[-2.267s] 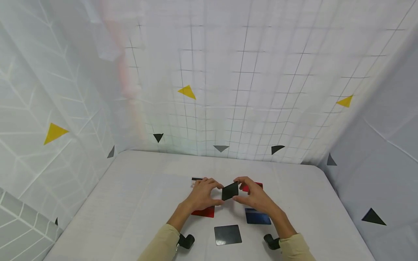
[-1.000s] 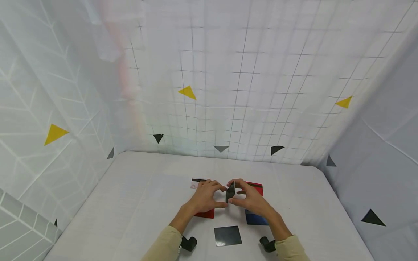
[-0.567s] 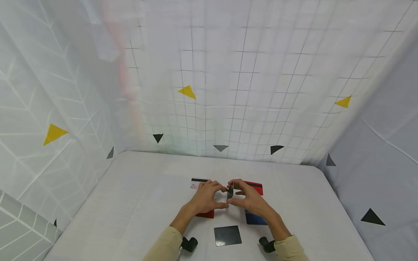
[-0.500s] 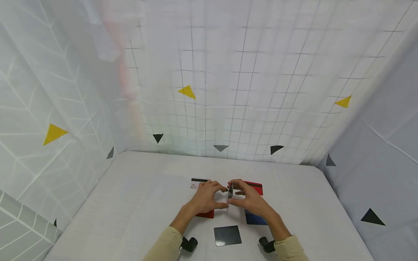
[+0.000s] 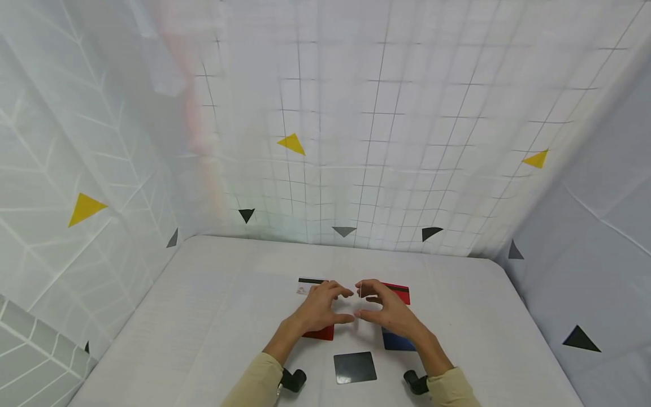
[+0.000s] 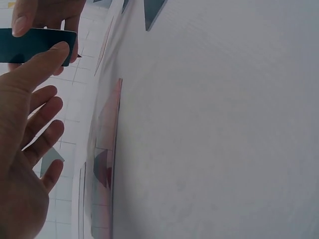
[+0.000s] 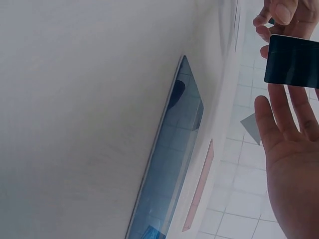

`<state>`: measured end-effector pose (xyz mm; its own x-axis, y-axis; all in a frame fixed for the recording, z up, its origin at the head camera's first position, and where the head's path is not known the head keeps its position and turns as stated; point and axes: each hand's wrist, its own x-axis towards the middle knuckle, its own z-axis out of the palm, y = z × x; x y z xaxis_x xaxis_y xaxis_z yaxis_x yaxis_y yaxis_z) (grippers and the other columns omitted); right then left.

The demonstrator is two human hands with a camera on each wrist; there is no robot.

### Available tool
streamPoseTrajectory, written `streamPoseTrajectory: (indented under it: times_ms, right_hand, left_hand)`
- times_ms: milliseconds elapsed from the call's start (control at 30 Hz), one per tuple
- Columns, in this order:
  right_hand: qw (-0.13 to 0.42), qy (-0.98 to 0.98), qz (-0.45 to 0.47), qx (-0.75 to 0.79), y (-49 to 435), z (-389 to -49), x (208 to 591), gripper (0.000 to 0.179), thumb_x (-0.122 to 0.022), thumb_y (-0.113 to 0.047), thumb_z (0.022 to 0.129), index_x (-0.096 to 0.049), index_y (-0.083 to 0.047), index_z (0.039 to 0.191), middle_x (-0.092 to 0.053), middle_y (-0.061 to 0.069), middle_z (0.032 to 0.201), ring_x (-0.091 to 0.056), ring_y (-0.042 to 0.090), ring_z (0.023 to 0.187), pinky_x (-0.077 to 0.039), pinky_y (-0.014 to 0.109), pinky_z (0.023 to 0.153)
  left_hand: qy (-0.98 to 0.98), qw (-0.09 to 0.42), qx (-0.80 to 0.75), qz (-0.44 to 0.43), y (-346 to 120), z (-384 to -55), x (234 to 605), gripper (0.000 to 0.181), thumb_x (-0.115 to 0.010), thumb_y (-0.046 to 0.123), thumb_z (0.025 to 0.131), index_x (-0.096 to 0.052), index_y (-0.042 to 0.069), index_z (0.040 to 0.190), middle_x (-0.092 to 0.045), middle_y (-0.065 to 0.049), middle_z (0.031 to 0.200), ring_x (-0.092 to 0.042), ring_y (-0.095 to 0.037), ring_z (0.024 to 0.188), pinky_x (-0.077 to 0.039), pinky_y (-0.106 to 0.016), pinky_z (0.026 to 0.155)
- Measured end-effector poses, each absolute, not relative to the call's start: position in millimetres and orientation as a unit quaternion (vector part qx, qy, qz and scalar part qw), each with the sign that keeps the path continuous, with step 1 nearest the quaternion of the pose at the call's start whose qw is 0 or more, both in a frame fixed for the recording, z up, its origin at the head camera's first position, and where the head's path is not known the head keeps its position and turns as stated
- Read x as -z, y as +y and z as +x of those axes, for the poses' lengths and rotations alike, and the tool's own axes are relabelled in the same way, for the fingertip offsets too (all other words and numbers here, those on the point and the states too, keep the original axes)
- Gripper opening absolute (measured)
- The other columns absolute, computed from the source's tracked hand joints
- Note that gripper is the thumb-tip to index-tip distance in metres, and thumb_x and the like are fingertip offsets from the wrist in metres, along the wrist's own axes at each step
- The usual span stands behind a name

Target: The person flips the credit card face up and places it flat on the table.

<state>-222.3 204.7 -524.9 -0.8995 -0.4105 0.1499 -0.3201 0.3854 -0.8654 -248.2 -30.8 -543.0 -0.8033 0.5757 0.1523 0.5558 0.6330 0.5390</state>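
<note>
A small dark card [image 6: 35, 45] is held upright above the table [image 5: 229, 316], pinched between the fingertips of both hands. My left hand [image 5: 351, 306] has its thumb [image 6: 52, 56] against the card's lower edge, its other fingers loosely spread. My right hand [image 5: 359, 301] meets it from the right, and its fingers [image 7: 281, 124] rise to the same dark card [image 7: 294, 62]. In the head view the card is edge-on and barely visible.
Flat on the table lie a white card with a black stripe [image 5: 305, 284], a red striped card [image 5: 399, 290], a red card [image 5: 319, 333] partly under my left hand, a blue card [image 5: 396, 341] and a black square card [image 5: 354, 367]. White patterned walls close in three sides.
The dark card has turned from face-on to edge-on between my fingertips, and both hands have drawn closer together. The cards on the table have not moved.
</note>
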Motion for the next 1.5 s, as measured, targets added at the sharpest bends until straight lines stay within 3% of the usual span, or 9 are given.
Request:
streamPoseTrajectory:
  times_ms: [167, 300, 600, 933, 1167, 1300, 1500]
  right_hand:
    - [0.036, 0.843, -0.212, 0.493, 206.0, -221.7, 523.9, 0.063, -0.083, -0.036, 0.084, -0.053, -0.02, 0.137, -0.059, 0.012, 0.131, -0.057, 0.018, 0.117, -0.043, 0.052, 0.107]
    - [0.024, 0.849, -0.211, 0.484, 206.8, -221.7, 523.9, 0.061, -0.083, -0.038, 0.083, -0.054, -0.024, 0.135, -0.061, 0.01, 0.129, -0.056, 0.018, 0.118, -0.045, 0.051, 0.106]
    - [0.006, 0.868, -0.196, 0.457, 208.1, -220.8, 521.8, 0.061, -0.084, -0.041, 0.082, -0.056, -0.028, 0.135, -0.06, -0.007, 0.123, -0.058, 0.017, 0.115, -0.047, 0.053, 0.102]
    - [0.011, 0.89, -0.183, 0.417, 210.1, -222.2, 520.9, 0.066, -0.085, -0.044, 0.079, -0.061, -0.02, 0.135, -0.058, -0.005, 0.119, -0.059, 0.021, 0.108, -0.052, 0.048, 0.096]
    - [0.029, 0.912, -0.19, 0.362, 208.8, -220.3, 520.3, 0.063, -0.084, -0.045, 0.079, -0.061, -0.028, 0.136, -0.055, -0.006, 0.12, -0.059, 0.019, 0.107, -0.056, 0.045, 0.09]
    - [0.02, 0.92, -0.209, 0.332, 208.3, -220.3, 519.9, 0.062, -0.084, -0.043, 0.08, -0.061, -0.027, 0.136, -0.055, -0.006, 0.121, -0.057, 0.016, 0.106, -0.055, 0.043, 0.09]
    - [0.011, 0.93, -0.226, 0.289, 207.1, -220.1, 519.9, 0.063, -0.083, -0.043, 0.082, -0.061, -0.025, 0.138, -0.054, -0.005, 0.12, -0.054, 0.015, 0.105, -0.055, 0.039, 0.087]
  left_hand:
    - [0.886, 0.041, -0.342, 0.31, -32.9, -250.3, 545.2, 0.059, -0.076, 0.051, 0.086, -0.062, 0.021, 0.136, -0.06, 0.007, 0.125, -0.057, -0.012, 0.11, -0.046, -0.037, 0.097]
    - [0.873, 0.05, -0.372, 0.312, -34.1, -251.6, 545.8, 0.06, -0.077, 0.048, 0.086, -0.061, 0.019, 0.137, -0.06, 0.005, 0.126, -0.057, -0.011, 0.111, -0.051, -0.031, 0.092]
    - [0.86, 0.049, -0.388, 0.328, -36.2, -252.4, 543.1, 0.062, -0.077, 0.047, 0.087, -0.06, 0.016, 0.138, -0.062, -0.001, 0.127, -0.058, -0.011, 0.112, -0.052, -0.038, 0.095]
    - [0.844, 0.034, -0.416, 0.337, -37.8, -251.3, 543.8, 0.064, -0.077, 0.048, 0.087, -0.059, 0.015, 0.138, -0.062, -0.004, 0.125, -0.06, -0.011, 0.113, -0.051, -0.039, 0.098]
    - [0.829, 0.024, -0.438, 0.346, -37.7, -250.4, 544.7, 0.064, -0.076, 0.052, 0.085, -0.058, 0.021, 0.138, -0.063, -0.007, 0.124, -0.06, -0.015, 0.112, -0.049, -0.043, 0.1]
    - [0.826, 0.018, -0.439, 0.352, -37.5, -250.8, 545.0, 0.063, -0.077, 0.052, 0.085, -0.057, 0.027, 0.139, -0.063, -0.007, 0.124, -0.061, -0.017, 0.113, -0.049, -0.045, 0.1]
    - [0.828, 0.018, -0.436, 0.351, -36.3, -249.9, 543.5, 0.064, -0.08, 0.046, 0.084, -0.056, 0.026, 0.139, -0.062, -0.004, 0.123, -0.061, -0.021, 0.113, -0.049, -0.045, 0.1]
